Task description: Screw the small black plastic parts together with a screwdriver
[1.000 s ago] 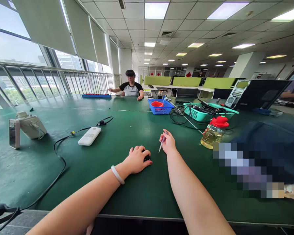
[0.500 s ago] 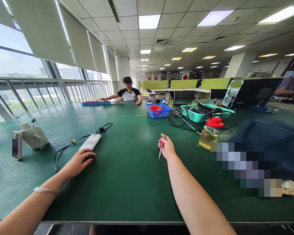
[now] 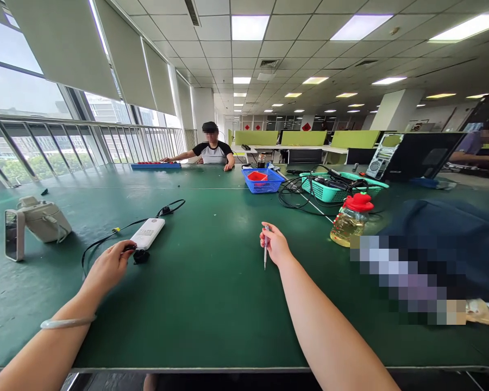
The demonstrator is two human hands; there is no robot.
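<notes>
The big green table [image 3: 212, 320] is stretching across, flat, smooth and a bit shiny. Soft dark blue cloth [image 3: 440, 222] is lying in a heap on the right side. Behind it, a black and silver computer case [image 3: 419, 156] is leaning, hard and boxy. Across the table, another person [image 3: 214, 155] is sitting with one arm stretching out sideways. A green plastic basket [image 3: 324, 191] full of holes is holding tangled black wires. A chunky, cream-coloured gadget [image 3: 44, 217] is sitting on the left. A blue plastic basket [image 3: 264, 187] is holding a red tray [image 3: 257, 176] inside. A round, see-through jar [image 3: 348, 228] with a bumpy red lid is holding yellow liquid.

The left hand [image 3: 110, 267] is reaching to the near end of a smooth white block [image 3: 147, 233], its fingers bending close together. A dark bit [image 3: 129, 247] is showing at the fingertips, but I cannot tell if they are gripping it. The right hand [image 3: 276, 245] is curling its fingers around a thin, pen-like stick [image 3: 265, 252], which is pointing down over the middle of the table. A thin black cord [image 3: 102, 239] is bending behind the block. A small black lump [image 3: 141, 257] is lying just beside the block.
</notes>
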